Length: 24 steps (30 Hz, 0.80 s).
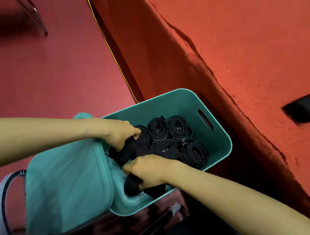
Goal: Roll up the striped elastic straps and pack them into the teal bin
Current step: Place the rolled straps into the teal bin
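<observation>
Rolled striped straps (176, 141) stand packed on end in the far half of the teal bin (224, 143) at frame centre, spiral faces up. At the bin's near side, the left hand (120, 134) curls its fingers round a dark strap bundle (128, 152), which runs down toward the lower right. The right hand (147, 172) grips another dark roll (132, 188) just below. A teal lid (69, 181) leans at lower left. One more roll (308, 107) lies on its side on the red bench (265, 43), right, long axis rising toward upper right.
</observation>
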Available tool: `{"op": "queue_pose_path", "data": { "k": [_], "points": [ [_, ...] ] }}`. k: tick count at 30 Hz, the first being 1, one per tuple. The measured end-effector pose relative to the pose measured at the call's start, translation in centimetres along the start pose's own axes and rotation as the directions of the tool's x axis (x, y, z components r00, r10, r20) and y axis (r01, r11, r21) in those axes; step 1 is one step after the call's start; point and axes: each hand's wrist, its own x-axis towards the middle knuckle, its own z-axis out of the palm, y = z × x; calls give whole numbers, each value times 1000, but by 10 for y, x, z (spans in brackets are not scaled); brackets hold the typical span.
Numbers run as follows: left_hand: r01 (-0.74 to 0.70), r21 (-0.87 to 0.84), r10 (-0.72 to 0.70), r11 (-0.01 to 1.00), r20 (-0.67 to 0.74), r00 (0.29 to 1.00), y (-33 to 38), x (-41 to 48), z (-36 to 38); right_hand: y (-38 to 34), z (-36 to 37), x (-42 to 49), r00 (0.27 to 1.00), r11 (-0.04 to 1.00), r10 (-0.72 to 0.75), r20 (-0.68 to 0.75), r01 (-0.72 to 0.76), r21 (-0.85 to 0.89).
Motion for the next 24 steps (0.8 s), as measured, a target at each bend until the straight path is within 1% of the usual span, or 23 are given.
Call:
{"op": "queue_pose_path", "data": {
  "k": [3, 6, 9, 14, 20, 22, 24],
  "points": [
    [27, 47, -29, 999, 34, 999, 1, 2, 0, 0, 8, 11, 999, 992, 38, 3, -37, -118],
    [39, 88, -44, 995, 58, 997, 2, 6, 2, 0, 13, 17, 998, 986, 68, 2, -66, -153],
    [15, 133, -26, 991, 81, 996, 4, 11, 5, 1, 14, 18, 998, 983, 62, 19, -57, -176],
    [-29, 230, 12, 973, 75, 997, 10, 16, 7, 10, 18, 15, 994, 987, 104, 24, -100, -123],
    [-55, 307, 25, 950, 102, 994, 22, 16, 5, 15, 25, 9, 985, 986, 148, 88, -140, -92],
    [-45, 379, 6, 924, 103, 995, 25, 15, 9, 15, 27, 9, 985, 988, 147, 94, -141, -68],
    [-15, 486, -20, 874, 68, 997, 26, 16, 15, 14, 26, 7, 985, 989, 147, 90, -143, -47]
  ]
}}
